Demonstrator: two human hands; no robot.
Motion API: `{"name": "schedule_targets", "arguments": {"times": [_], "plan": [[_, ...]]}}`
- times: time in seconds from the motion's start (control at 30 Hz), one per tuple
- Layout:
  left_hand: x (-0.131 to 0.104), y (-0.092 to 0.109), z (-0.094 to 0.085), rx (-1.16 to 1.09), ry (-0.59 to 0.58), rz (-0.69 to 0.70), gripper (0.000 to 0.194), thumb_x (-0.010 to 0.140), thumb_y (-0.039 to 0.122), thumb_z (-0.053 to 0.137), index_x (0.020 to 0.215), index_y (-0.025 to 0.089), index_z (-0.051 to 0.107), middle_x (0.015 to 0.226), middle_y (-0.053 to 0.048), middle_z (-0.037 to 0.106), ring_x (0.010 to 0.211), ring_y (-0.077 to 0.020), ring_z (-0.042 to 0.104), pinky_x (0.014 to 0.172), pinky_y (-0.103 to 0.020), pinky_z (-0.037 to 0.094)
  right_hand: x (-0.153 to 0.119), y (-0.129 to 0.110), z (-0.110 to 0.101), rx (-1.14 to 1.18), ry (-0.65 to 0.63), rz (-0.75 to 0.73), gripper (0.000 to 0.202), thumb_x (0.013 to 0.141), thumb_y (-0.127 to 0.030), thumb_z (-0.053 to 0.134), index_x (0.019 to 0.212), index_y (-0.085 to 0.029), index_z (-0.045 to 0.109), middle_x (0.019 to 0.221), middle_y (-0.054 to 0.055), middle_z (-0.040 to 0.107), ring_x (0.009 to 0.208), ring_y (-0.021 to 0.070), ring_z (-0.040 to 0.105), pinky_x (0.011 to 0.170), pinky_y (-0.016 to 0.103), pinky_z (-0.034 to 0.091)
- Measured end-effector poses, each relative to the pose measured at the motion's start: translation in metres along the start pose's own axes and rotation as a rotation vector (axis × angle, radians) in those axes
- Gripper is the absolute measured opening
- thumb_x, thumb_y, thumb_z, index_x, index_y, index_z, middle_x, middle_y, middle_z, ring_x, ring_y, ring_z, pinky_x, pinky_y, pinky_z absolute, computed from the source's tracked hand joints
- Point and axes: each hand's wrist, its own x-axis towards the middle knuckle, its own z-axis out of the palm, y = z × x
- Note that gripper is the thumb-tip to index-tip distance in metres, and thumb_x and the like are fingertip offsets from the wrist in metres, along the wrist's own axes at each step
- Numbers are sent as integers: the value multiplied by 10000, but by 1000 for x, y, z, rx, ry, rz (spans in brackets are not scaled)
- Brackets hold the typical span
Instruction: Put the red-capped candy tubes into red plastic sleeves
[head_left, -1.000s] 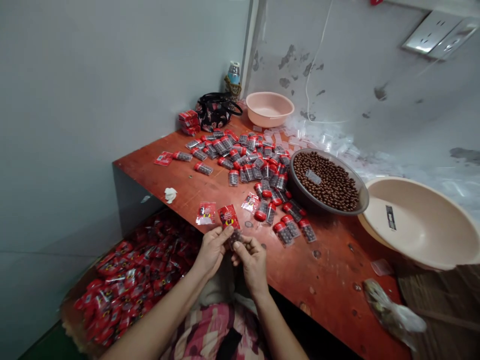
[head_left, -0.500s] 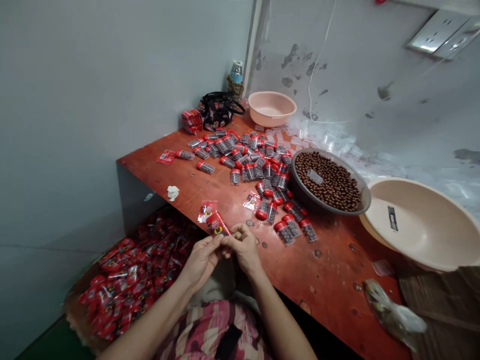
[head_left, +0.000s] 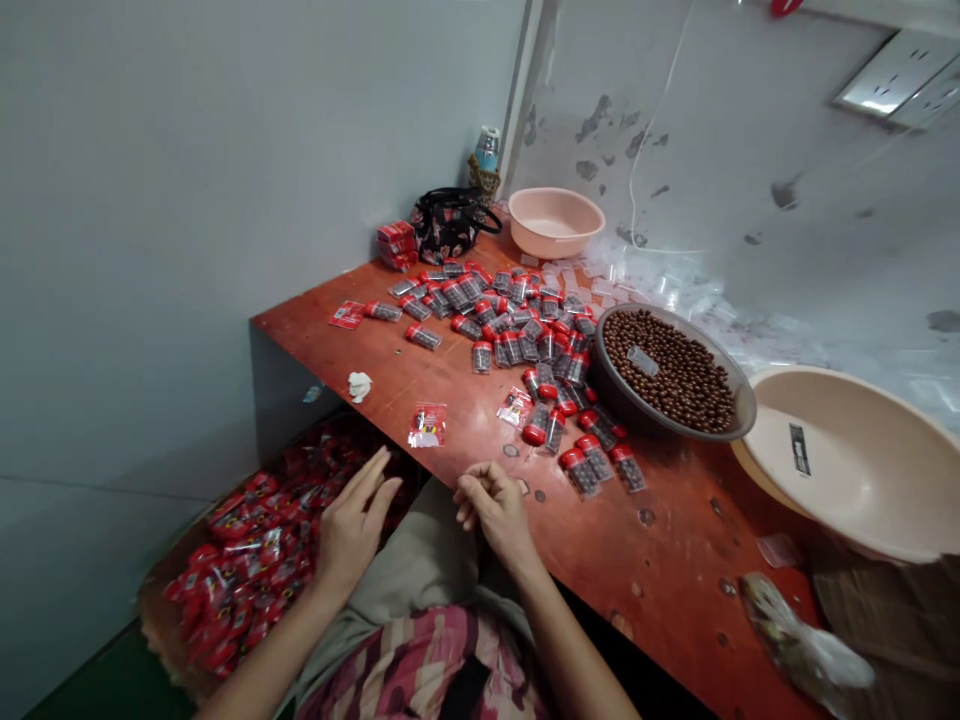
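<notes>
Red packets (head_left: 247,570) lie heaped in an open-topped box (head_left: 161,640) below the bench (head_left: 660,560), on the person's left. The left hand (head_left: 351,525) is spread by the heap, thumb apart from the fingers, with nothing seen in it. The right hand (head_left: 495,510) is at the near edge, fingers loosely curled; whether it pinches anything I cannot tell. The box's low place beside the person probably keeps it within the left hand's easy reach. 2 flat packets (head_left: 427,425) lie on the bench near the hands, 1 by the edge and 1 beside the capped tubes (head_left: 510,348), likely for a short reach. The tubes, filled with dark balls, spread beside the grey bowl (head_left: 750,415), whose rim presumably keeps its brown balls (head_left: 690,390) from rolling.

For moving, bare bench runs from the right hand toward the knotted plastic bag (head_left: 806,640), and another patch surrounds a white scrap (head_left: 359,387). The pink basin (head_left: 555,240) and tubes crowd the far side.
</notes>
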Motion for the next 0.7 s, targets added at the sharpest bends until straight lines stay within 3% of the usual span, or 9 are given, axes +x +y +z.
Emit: {"name": "schedule_targets", "arguments": {"times": [0.07,0.17,0.27,0.47,0.6,0.7], "plan": [[22,11,15,291,-59,344,402,722,297,593,1120,246,561,1281,-61,470,1227,-262,334,1037,-446,205,-3,2,1,-6,-9,-12,190,774,-354,535,760,-168,496,577,-32,571,401,66,517,345,142,387],[49,15,36,542,-91,541,350,750,291,554,1095,240,582,1254,-79,492,1247,-289,289,1030,-506,139,-5,5,1,-10,-24,-15,182,781,-346,530,762,-167,505,586,-32,570,406,63,515,354,141,385],[58,10,47,628,-74,578,295,770,268,522,1050,242,611,1217,-88,524,1229,-292,322,1020,-523,125,-5,5,0,-26,-25,-10,171,783,-335,524,754,-167,505,588,-34,568,405,61,512,355,140,382],[53,-1,48,610,-4,611,269,806,241,465,1026,242,620,1087,-78,619,1192,-254,390,1020,-520,116,14,-2,1,-91,9,-68,146,774,-316,534,765,-170,528,613,-27,572,475,78,532,414,162,410],[40,10,52,440,-29,631,256,792,229,489,1004,252,632,1132,-60,594,1202,-239,379,1026,-488,161,33,-13,7,15,109,-105,287,729,-308,591,980,-195,509,779,-9,593,681,106,568,561,195,457],[26,28,56,287,-125,547,293,756,246,545,1038,276,619,1191,-32,555,1188,-246,397,1025,-441,207,39,-23,4,118,130,-130,309,697,-263,616,977,-195,504,611,-72,513,547,75,500,525,174,413]]}}
